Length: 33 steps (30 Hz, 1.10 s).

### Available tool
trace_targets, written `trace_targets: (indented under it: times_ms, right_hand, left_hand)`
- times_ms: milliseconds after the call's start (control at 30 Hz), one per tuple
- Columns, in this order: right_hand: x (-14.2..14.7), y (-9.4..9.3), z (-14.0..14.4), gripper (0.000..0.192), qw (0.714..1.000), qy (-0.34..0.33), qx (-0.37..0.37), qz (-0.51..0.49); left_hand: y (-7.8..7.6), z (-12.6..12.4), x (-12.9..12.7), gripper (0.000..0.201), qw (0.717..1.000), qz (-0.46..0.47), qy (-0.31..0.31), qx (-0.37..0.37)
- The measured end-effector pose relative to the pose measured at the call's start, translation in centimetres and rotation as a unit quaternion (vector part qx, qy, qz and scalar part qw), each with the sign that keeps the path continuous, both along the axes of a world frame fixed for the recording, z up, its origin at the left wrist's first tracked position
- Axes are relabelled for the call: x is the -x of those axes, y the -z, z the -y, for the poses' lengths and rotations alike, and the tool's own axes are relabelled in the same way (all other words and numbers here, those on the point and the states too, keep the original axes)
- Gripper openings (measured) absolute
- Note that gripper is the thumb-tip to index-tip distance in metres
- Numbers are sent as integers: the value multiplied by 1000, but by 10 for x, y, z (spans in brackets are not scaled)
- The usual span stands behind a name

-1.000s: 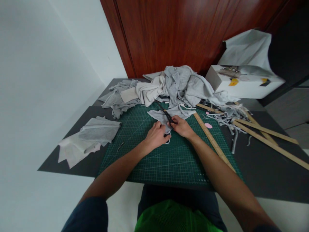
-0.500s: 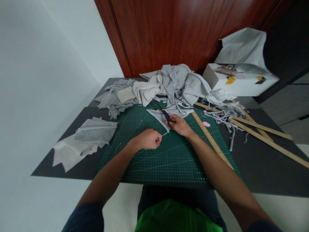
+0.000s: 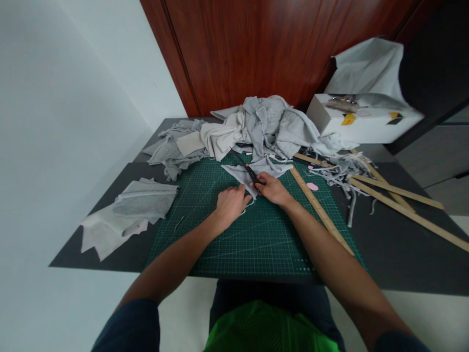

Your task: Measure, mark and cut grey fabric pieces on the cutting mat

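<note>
A small grey fabric piece (image 3: 238, 172) lies on the green cutting mat (image 3: 256, 234). My right hand (image 3: 273, 189) grips black scissors (image 3: 247, 169), their blades pointing away from me over the fabric. My left hand (image 3: 229, 204) rests beside it on the near edge of the same piece, fingers pinching the cloth and a thin strip hanging from it.
A heap of grey cloth (image 3: 256, 128) covers the far side of the table. Folded grey pieces (image 3: 135, 209) lie at the left. Wooden rulers (image 3: 320, 211) and long wooden sticks (image 3: 399, 205) with fabric scraps lie at the right, near a white box (image 3: 361, 122).
My left hand pulled back toward me in a fist holding a thin strip, then returned to the fabric beside the scissors. The right hand stayed nearly still.
</note>
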State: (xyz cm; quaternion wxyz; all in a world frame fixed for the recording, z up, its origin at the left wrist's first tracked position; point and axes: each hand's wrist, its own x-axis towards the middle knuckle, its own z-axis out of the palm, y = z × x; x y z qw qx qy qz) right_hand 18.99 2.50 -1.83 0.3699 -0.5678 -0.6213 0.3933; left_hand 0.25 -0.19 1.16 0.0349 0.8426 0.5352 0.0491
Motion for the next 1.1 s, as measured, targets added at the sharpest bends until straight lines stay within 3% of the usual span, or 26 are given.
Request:
trace_targets:
  times_ms: [133,367,567,767,867,1100]
  right_hand:
    - [-1,-2,0,14,1000,-5,1,-1]
    - [-2,-4,0,16,1000,-11,-4,2]
    - [-2,-2,-1,17,1000,-2,0,-1]
    - [-1,2,-2,16,1000,-3,5,-9]
    - [-1,1,-2,17,1000,-4,7,-8]
    - [-1,1,1,16,1000,7,-2,-8]
  left_hand:
    - [5,-10,6,27,983,60,162,-59]
    - [12,-27,25,54,954,108,281,-4]
    - [18,-28,30,51,951,119,285,15]
    - [6,-27,36,33,940,113,320,25]
    - [2,-27,36,22,949,100,297,27]
    - [4,-28,31,25,969,94,228,13]
